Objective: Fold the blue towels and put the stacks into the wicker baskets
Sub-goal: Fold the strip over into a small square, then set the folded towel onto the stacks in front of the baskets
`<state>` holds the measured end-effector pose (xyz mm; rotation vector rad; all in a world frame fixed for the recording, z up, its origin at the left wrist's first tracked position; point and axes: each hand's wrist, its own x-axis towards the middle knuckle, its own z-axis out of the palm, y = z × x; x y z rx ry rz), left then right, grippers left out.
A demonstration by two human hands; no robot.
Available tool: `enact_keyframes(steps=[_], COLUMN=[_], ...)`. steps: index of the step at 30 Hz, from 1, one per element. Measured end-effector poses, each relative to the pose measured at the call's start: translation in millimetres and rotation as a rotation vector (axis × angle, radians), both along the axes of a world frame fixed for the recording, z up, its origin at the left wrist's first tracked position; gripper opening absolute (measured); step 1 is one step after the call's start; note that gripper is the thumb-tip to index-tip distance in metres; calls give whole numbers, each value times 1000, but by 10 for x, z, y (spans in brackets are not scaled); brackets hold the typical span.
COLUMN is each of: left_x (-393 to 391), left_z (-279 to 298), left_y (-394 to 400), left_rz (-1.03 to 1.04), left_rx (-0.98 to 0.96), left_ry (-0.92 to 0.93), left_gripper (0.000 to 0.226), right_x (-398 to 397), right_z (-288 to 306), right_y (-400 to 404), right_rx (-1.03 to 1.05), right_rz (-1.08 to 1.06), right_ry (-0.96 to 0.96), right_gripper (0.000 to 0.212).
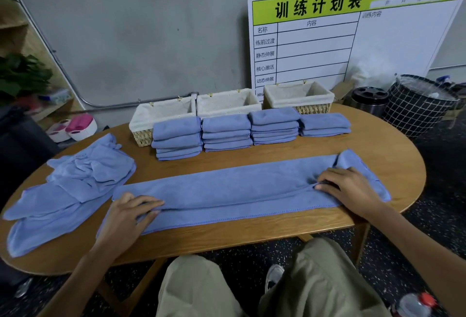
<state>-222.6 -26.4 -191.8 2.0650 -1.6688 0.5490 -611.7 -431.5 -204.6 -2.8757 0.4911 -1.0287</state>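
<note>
A long blue towel (227,190) lies across the wooden table (252,237), folded lengthwise into a strip. My left hand (126,218) pinches its folded edge near the left end. My right hand (350,190) grips the fold near the right end. A heap of unfolded blue towels (68,188) lies at the left. Several stacks of folded blue towels (227,132) stand in a row behind the strip. Three wicker baskets with white lining (164,112), (227,103), (300,95) stand behind the stacks, with nothing seen inside.
A printed white board (353,39) leans on the grey wall. A black bin (369,99) and a checked basket (416,107) stand on the floor at the right. Pink and white shoes (73,127) lie at the left. My knees are under the table's front edge.
</note>
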Motion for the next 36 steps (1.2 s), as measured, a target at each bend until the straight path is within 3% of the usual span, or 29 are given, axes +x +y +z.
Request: enact_keyframes(steps=[6, 11, 17, 23, 27, 31, 36], left_x=[-41, -79, -133, -205, -328, -353, -406], left_z=[81, -61, 69, 260, 132, -106, -21], left_y=[71, 221, 272, -61, -287, -339, -329], left_rz=[-32, -74, 0, 282, 214, 247, 350], left_rx=[-71, 63, 173, 205, 149, 449, 596], left_ry=[56, 34, -78, -88, 56, 257, 262], left_gripper=[35, 44, 40, 51, 56, 80, 84], right_x=[-71, -251, -301, -24, -13, -59, -128], right_z=[110, 14, 139, 201, 161, 164, 160], right_y=[54, 86, 193, 218, 245, 305, 294], right_rx=[-74, -50, -16, -35, -73, -75, -61], right_rz=[50, 134, 16, -183, -172, -168, -192], right_ry=[-109, -17, 34, 111, 112, 108, 114], right_gripper=[36, 55, 61, 76, 60, 44, 59])
